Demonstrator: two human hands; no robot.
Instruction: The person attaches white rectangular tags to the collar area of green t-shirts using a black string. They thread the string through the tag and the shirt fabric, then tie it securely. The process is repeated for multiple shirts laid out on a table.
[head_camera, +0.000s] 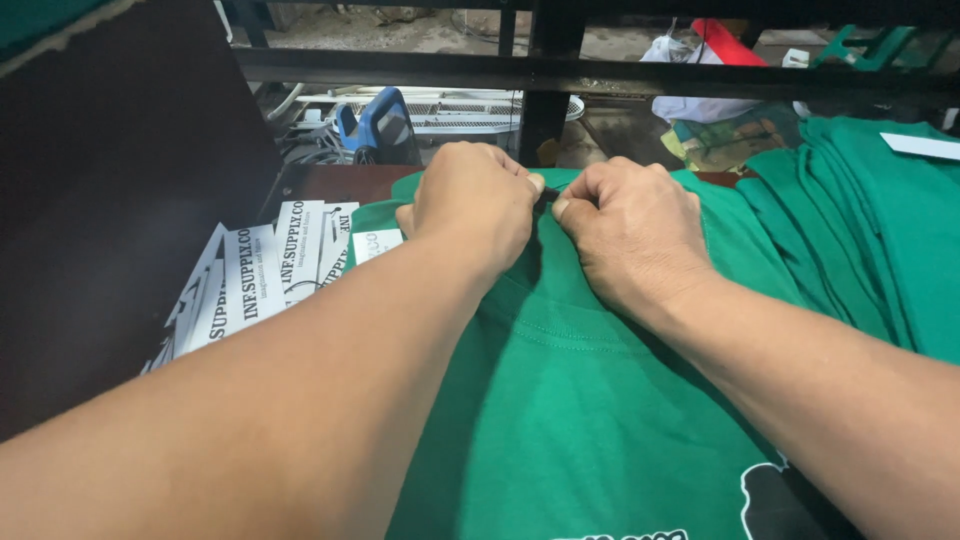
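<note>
A green T-shirt (570, 400) lies flat in front of me, its collar end at the far side, with a black and white print at the near edge. My left hand (475, 205) and my right hand (630, 225) rest on it side by side, fingers curled, pinching the fabric at the collar between thumbs and forefingers. What lies between the fingertips is hidden. A small white label (376, 243) sits on the shirt just left of my left hand.
White paper tags with black lettering (260, 275) are fanned out at the left on the dark table (330, 182). A stack of folded green shirts (870, 220) lies at the right. A black metal bar (600, 72) crosses behind, with clutter beyond.
</note>
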